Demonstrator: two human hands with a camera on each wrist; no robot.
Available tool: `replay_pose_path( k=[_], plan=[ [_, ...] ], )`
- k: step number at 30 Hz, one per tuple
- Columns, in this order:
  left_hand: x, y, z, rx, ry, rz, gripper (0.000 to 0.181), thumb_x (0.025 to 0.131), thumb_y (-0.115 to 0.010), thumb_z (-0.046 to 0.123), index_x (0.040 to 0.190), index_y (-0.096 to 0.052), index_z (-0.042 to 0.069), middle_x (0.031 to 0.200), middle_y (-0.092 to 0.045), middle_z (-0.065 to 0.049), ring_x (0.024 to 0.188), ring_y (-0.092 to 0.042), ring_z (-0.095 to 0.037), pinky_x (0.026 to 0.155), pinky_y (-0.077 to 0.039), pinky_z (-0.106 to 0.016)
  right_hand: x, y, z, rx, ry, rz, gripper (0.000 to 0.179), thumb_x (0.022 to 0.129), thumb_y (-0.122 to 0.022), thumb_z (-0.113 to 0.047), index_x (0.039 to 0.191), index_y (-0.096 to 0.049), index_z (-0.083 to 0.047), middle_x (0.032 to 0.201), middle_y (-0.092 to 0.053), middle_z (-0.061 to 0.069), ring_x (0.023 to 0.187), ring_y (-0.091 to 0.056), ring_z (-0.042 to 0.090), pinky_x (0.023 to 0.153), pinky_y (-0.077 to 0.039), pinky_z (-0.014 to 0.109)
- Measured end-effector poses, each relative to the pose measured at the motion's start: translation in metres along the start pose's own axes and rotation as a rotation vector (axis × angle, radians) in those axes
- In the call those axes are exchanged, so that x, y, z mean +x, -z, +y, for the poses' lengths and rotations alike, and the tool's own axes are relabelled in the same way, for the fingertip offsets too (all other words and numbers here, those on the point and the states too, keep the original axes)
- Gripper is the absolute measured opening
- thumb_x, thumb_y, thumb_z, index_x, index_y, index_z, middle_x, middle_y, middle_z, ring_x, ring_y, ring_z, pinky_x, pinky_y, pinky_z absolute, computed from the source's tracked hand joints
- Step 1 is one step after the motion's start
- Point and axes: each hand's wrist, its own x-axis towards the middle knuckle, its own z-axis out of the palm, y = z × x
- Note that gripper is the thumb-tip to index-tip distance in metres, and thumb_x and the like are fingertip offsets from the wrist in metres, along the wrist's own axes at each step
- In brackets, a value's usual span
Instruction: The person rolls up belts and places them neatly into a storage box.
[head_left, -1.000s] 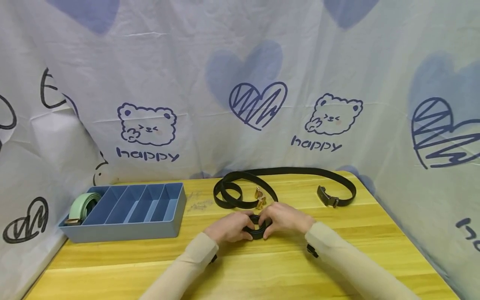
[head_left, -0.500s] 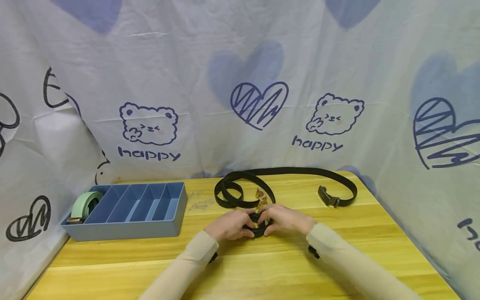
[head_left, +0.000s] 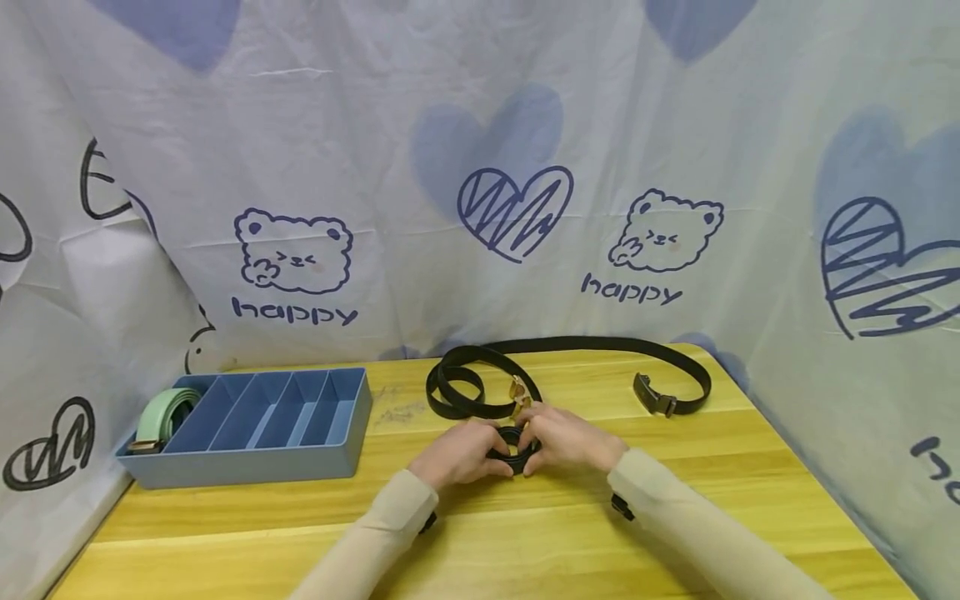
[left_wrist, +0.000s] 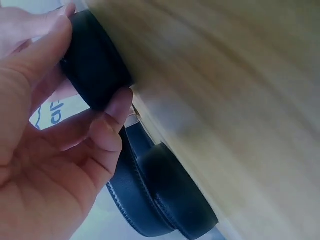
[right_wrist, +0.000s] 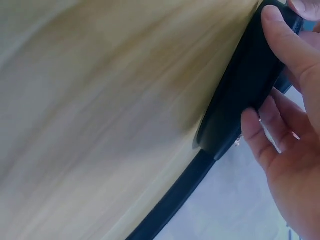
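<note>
A black belt's rolled coil (head_left: 516, 463) stands on its edge on the wooden table, between both hands. My left hand (head_left: 459, 452) pinches its left side, thumb at the near rim. On the right side my right hand (head_left: 570, 439) grips it the same way. Both wrist views show fingertips on the smooth dark outer wrap of the coil (left_wrist: 95, 60). From the right hand a strap curves back into loose black loops (head_left: 454, 407). A gold buckle (head_left: 517, 395) lies just behind the hands. Which strap joins that buckle is partly hidden.
A blue divided tray (head_left: 247, 465) stands at the left, a rolled light-green belt (head_left: 159, 417) in its leftmost compartment. A black strap (head_left: 585, 342) runs along the back to a dark buckle (head_left: 654, 395) at the right. A printed cloth (head_left: 405, 275) hangs behind the table.
The strap behind the right hand has drawn inward to the left, its curve now tighter. Both hands keep hold of the coil, with small finger shifts.
</note>
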Motion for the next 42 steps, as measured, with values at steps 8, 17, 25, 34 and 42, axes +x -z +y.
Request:
replay_pose_path(
  k=[8,17,25,34,42],
  plan=[
    [0.001,0.005,-0.005,-0.048,-0.06,-0.039,0.019,0.089,-0.076,0.032,0.101,-0.082,0.018,0.111,-0.076,0.002,0.113,-0.066,-0.015,0.095,-0.054,-0.027,-0.005,-0.001,0.003,-0.006,0.046,-0.03,0.043,0.083,-0.081,-0.03,0.123,-0.073,-0.014,0.137,-0.064,0.014,0.127,-0.059,0.03,0.108,-0.047,0.046],
    [0.001,0.001,-0.001,0.004,-0.047,-0.028,0.02,0.088,-0.078,0.038,0.097,-0.081,0.021,0.097,-0.075,0.008,0.086,-0.06,-0.005,0.077,-0.052,-0.02,-0.002,-0.005,0.002,-0.077,0.036,0.046,0.036,0.076,-0.085,-0.043,0.103,-0.08,-0.02,0.117,-0.074,0.002,0.107,-0.067,0.018,0.094,-0.055,0.038],
    [0.0,0.002,0.0,0.022,-0.074,-0.026,0.017,0.087,-0.078,0.033,0.096,-0.082,0.019,0.1,-0.075,0.005,0.089,-0.061,-0.007,0.079,-0.053,-0.022,-0.002,0.0,0.005,-0.084,0.088,-0.008,0.044,0.077,-0.086,-0.036,0.116,-0.076,-0.019,0.112,-0.074,-0.002,0.104,-0.064,0.015,0.092,-0.054,0.033],
    [0.0,-0.001,0.002,0.007,-0.017,-0.036,0.018,0.088,-0.078,0.035,0.097,-0.08,0.02,0.094,-0.073,0.007,0.083,-0.059,-0.004,0.075,-0.051,-0.02,0.001,0.001,0.006,-0.107,0.033,-0.002,0.04,0.073,-0.086,-0.046,0.103,-0.08,-0.02,0.1,-0.075,-0.007,0.091,-0.064,0.009,0.083,-0.054,0.029],
    [0.001,-0.003,0.003,-0.001,-0.019,-0.025,0.013,0.086,-0.079,0.03,0.089,-0.08,0.018,0.089,-0.074,0.007,0.082,-0.061,-0.005,0.076,-0.052,-0.02,-0.001,0.002,0.006,-0.018,0.03,-0.053,0.035,0.079,-0.085,-0.039,0.108,-0.077,-0.022,0.137,-0.063,0.006,0.12,-0.062,0.024,0.098,-0.053,0.04]
  ],
)
